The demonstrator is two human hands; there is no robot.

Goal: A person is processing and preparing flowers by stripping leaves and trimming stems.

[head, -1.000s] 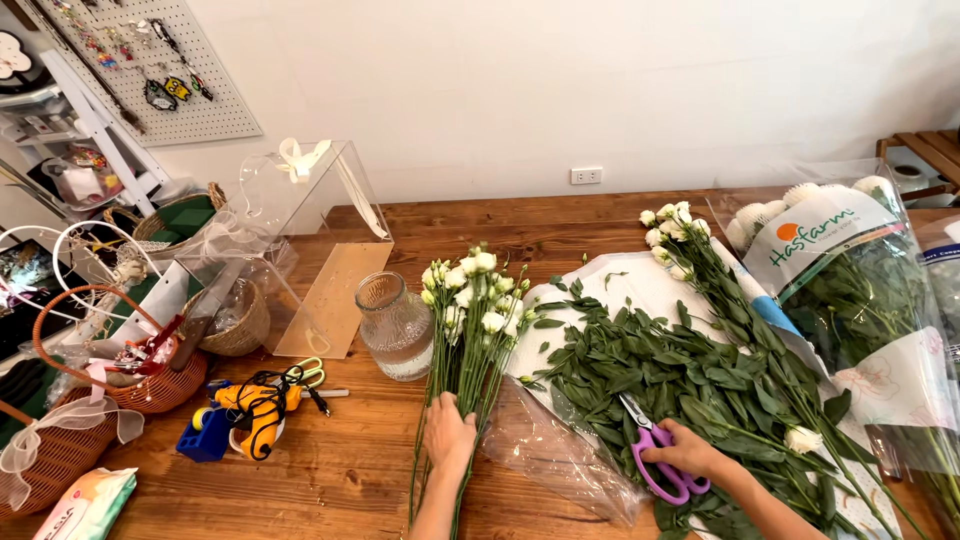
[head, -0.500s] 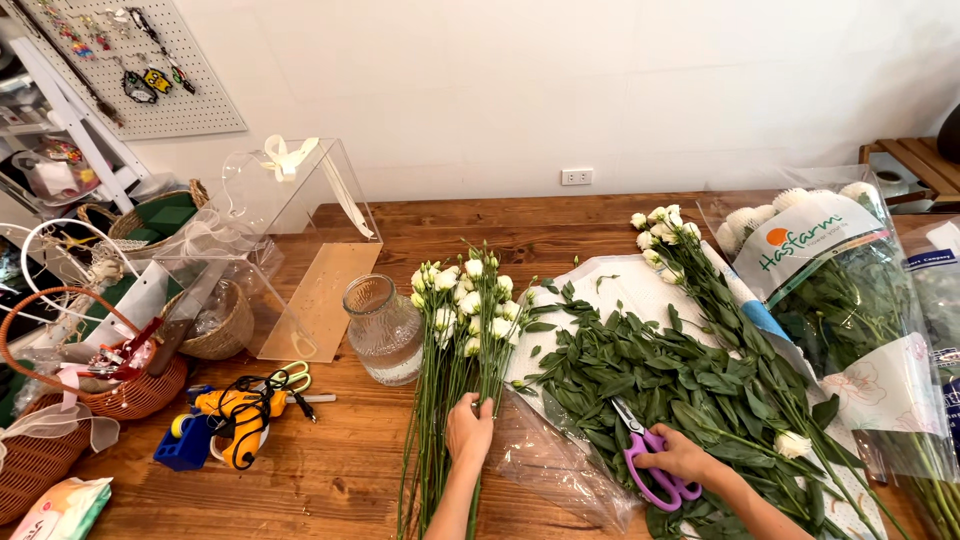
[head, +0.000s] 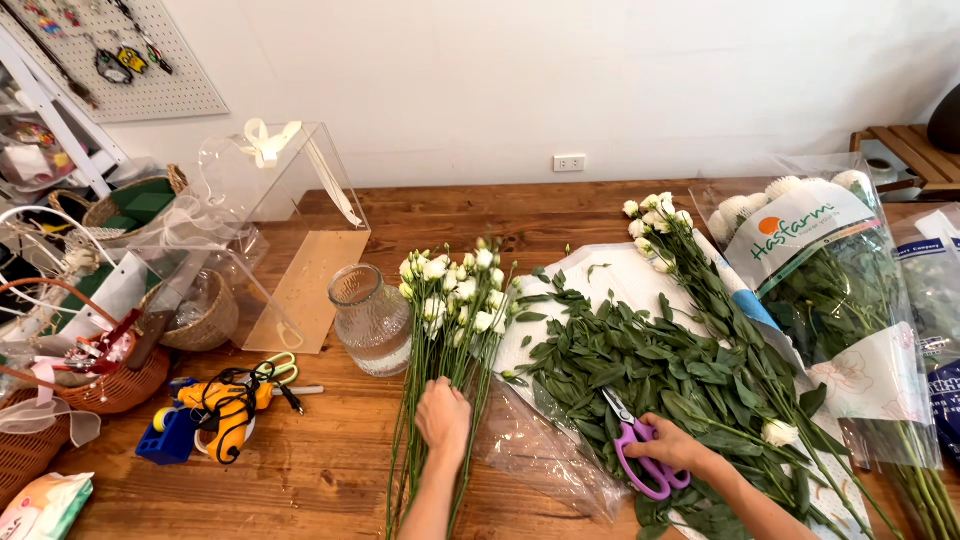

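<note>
My left hand [head: 442, 418] rests palm down on the green stems of a bunch of small white flowers [head: 452, 290] lying on the wooden table [head: 320, 470]. My right hand [head: 672, 446] grips purple-handled scissors [head: 634, 448], blades pointing up left over a heap of cut green leaves [head: 640, 360] on white paper. A second bunch of white flowers [head: 662, 232] lies across that heap.
A clear glass vase [head: 370, 318] stands left of the flowers. A clear plastic gift box [head: 270, 215], wicker baskets [head: 105, 375] and a yellow glue gun [head: 225, 405] sit at the left. Wrapped flower bundles [head: 820, 260] lie at the right. Crumpled cellophane [head: 540, 450] lies between my hands.
The view has shifted slightly. My left hand slid a little right along the stems; my right hand with the scissors stays on the leaves.
</note>
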